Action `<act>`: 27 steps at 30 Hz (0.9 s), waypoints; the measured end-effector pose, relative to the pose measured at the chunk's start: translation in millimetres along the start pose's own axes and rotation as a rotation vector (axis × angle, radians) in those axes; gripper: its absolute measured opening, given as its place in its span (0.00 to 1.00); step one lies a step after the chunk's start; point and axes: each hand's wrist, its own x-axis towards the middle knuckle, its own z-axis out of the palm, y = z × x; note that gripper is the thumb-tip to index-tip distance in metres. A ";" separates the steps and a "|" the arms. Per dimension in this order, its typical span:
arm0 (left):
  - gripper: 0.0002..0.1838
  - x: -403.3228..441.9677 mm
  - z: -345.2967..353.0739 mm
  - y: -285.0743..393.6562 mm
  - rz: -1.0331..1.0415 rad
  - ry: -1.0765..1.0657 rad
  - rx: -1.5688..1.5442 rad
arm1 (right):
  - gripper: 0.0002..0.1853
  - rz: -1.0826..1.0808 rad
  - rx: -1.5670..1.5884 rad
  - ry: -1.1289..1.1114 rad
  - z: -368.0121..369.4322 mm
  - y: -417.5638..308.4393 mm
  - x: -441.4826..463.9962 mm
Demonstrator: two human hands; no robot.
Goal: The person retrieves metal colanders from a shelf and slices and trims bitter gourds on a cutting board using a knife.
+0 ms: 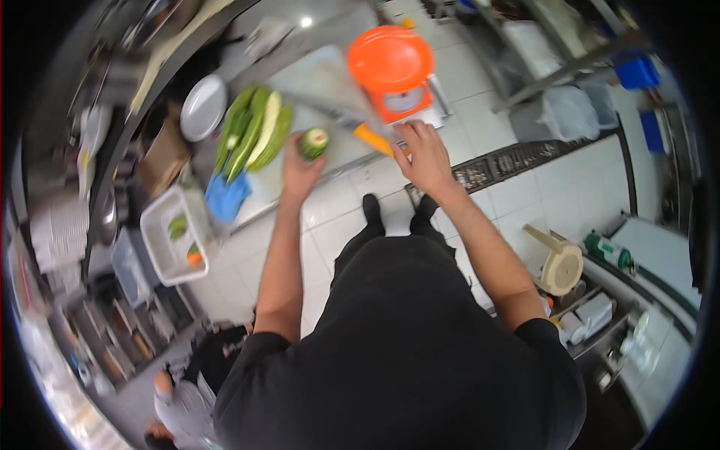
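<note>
My left hand (301,174) is wrapped round a short piece of green zucchini (313,144), its pale cut end facing up. A knife (373,139) with a yellow-orange handle lies slantwise over the white cutting board (324,75). The thumb and fingers of my right hand (426,159) close on the end of that handle, and the blade points away to the left. Left of the board's middle lie several long ridged zucchini (251,133), one with a pale strip along it. A crumpled blue cloth or glove (226,197) touches their near ends.
An orange scale (405,100) with a round orange pan (390,58) stands beyond my right hand. A white plate (204,109) is at the left. Below it, a white bin (177,236) holds green and orange scraps. Another person (187,405) is at lower left.
</note>
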 end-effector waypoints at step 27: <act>0.40 -8.9 17.7 -18.2 0.040 0.089 0.195 | 0.12 0.311 -0.178 -0.489 -17.0 -103.5 -21.1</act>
